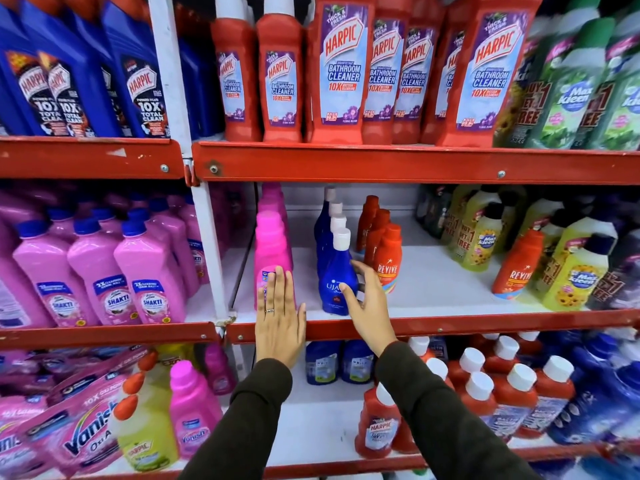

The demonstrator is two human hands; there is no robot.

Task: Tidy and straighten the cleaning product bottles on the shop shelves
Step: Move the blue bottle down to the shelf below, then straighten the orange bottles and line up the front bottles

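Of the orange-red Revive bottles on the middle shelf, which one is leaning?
The lone Revive bottle at the right, beside the yellow Max Kleen bottles, leans. The three behind the right hand stand upright.

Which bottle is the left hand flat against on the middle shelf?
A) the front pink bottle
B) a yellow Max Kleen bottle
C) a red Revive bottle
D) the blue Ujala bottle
A: the left hand lies open with its fingers flat on the front pink bottle.

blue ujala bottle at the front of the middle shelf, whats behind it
Behind the front Ujala bottle stand three more blue bottles in a row, white caps showing. Their lower bodies are covered by it; the right hand covers its right side.
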